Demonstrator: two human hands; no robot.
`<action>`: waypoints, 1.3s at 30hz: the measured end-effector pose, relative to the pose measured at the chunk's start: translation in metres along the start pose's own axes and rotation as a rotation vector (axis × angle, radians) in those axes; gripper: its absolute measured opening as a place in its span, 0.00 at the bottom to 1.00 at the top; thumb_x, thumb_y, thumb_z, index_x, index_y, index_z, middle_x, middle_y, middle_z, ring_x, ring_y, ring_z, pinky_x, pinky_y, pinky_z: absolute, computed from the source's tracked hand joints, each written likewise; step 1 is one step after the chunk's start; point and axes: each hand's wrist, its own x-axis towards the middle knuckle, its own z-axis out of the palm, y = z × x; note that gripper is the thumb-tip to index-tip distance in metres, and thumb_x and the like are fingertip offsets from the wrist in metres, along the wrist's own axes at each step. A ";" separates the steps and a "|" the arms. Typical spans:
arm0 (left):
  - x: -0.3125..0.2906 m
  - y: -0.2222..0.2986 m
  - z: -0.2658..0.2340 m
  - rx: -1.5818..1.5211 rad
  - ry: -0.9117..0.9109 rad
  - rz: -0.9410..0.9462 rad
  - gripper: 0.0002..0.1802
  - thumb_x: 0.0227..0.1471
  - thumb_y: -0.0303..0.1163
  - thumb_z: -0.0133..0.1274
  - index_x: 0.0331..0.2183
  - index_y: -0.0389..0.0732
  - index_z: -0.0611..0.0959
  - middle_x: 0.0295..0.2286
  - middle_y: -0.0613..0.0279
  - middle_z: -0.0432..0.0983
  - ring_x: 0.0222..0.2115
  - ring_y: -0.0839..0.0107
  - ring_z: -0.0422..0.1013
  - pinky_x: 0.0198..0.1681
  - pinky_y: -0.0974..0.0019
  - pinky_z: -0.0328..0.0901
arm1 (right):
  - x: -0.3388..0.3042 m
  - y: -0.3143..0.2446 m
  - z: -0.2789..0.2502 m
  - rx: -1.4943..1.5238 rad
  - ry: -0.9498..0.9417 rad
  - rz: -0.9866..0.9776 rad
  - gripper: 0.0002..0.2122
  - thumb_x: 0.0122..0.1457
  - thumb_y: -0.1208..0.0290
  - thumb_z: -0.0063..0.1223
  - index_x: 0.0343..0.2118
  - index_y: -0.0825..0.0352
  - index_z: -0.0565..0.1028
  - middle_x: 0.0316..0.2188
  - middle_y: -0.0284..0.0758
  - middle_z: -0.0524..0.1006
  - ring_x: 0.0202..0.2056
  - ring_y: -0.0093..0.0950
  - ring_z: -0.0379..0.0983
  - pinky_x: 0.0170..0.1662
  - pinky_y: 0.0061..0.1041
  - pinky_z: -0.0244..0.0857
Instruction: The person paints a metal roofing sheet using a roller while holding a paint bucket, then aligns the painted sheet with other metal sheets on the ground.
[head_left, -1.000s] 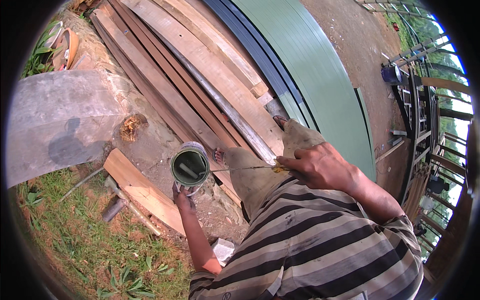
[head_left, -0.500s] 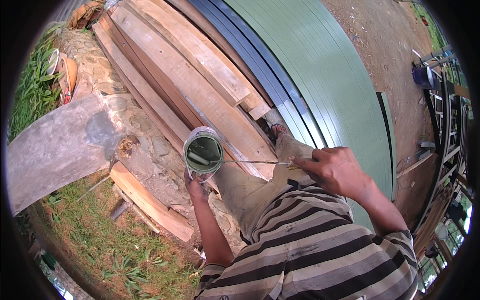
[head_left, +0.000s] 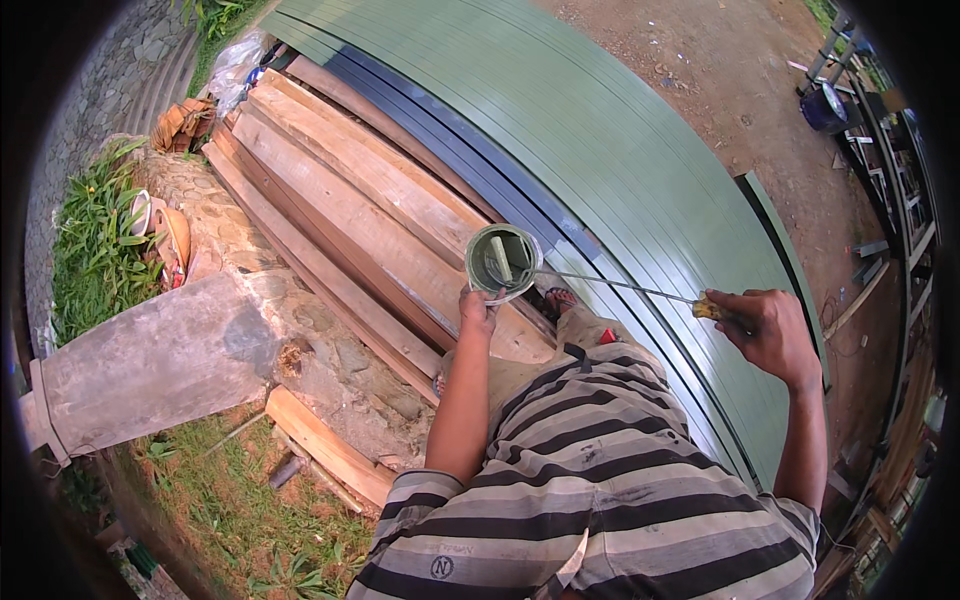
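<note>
My left hand is closed on the near side of a round paint bucket, which tilts so that its green-coated inside shows. A small paint roller rests inside the bucket. Its long thin metal rod runs out over the rim to the right. The yellowish handle at the rod's end is gripped in my right hand. Right of the bucket lie long green painted sheets, with dark blue lengths along their left side.
Wooden planks lie stacked to the left, beside a stone edging. A concrete slab and a loose timber piece are at the lower left. A blue drum stands at the far right near a rack of lengths. My foot is beside the planks.
The view has shifted and turned. My left hand has carried the bucket forward and right, and my right hand has moved right with the roller handle. The roller stays in the bucket.
</note>
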 end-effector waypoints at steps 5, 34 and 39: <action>-0.005 -0.005 0.033 0.022 -0.028 0.022 0.29 0.40 0.13 0.39 0.47 0.36 0.75 0.46 0.54 0.74 0.47 0.57 0.73 0.49 0.53 0.76 | -0.030 0.031 0.004 0.151 0.086 0.044 0.18 0.50 0.72 0.66 0.46 0.59 0.84 0.32 0.41 0.83 0.29 0.40 0.79 0.35 0.33 0.71; -0.110 0.223 0.005 -0.575 0.184 0.258 0.38 0.43 0.12 0.39 0.58 0.15 0.52 0.61 0.20 0.47 0.59 0.16 0.50 0.45 0.62 0.82 | -0.005 0.241 0.377 0.269 -0.136 0.601 0.22 0.56 0.60 0.56 0.56 0.48 0.77 0.44 0.45 0.82 0.45 0.47 0.79 0.48 0.43 0.73; -0.117 0.262 0.064 -0.592 0.113 0.270 0.39 0.44 0.11 0.39 0.59 0.16 0.51 0.62 0.21 0.45 0.61 0.17 0.47 0.45 0.62 0.82 | 0.045 0.250 0.388 0.190 -0.200 0.571 0.22 0.60 0.60 0.52 0.60 0.43 0.73 0.40 0.49 0.81 0.43 0.48 0.80 0.46 0.48 0.74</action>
